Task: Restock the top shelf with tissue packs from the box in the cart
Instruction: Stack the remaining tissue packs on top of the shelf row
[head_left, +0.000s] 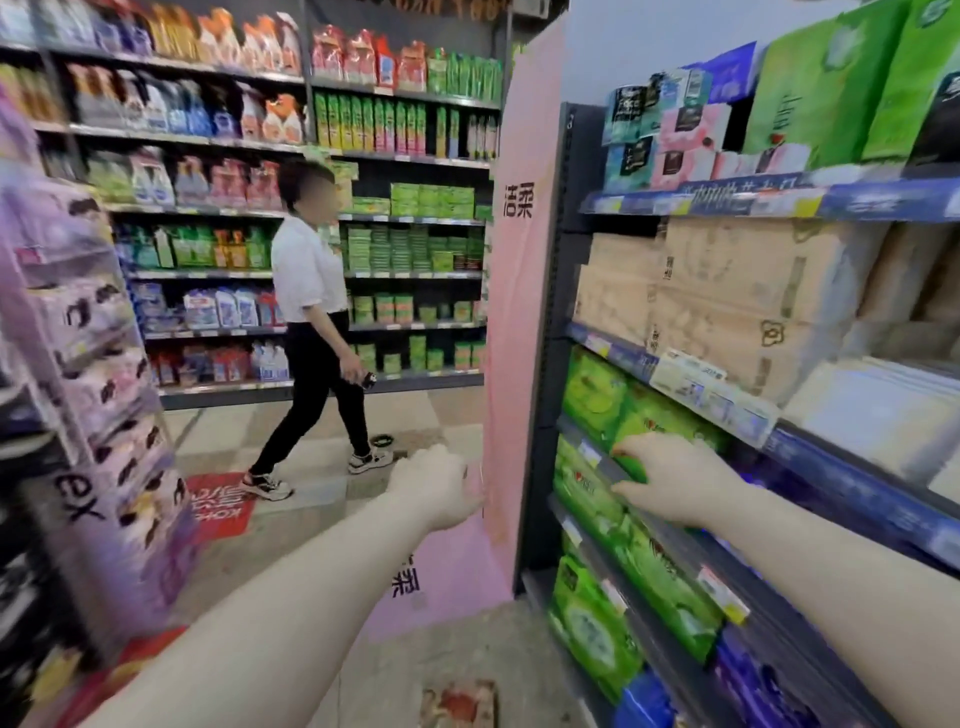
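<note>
A green tissue pack (649, 421) on a lower shelf, right of centre, seems to be gripped at its near corner by the right hand (670, 480), fingers above and thumb below. The left hand (439, 486) is held against the pink end panel (519, 312). Its fingers are hidden, so its grasp cannot be told. The top shelf (779, 200) is seen at upper right, well above both hands.

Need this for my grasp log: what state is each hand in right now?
Left hand: at the pink end panel, fingers hidden, cannot tell.
Right hand: fingers and thumb grip a green tissue pack.
</note>
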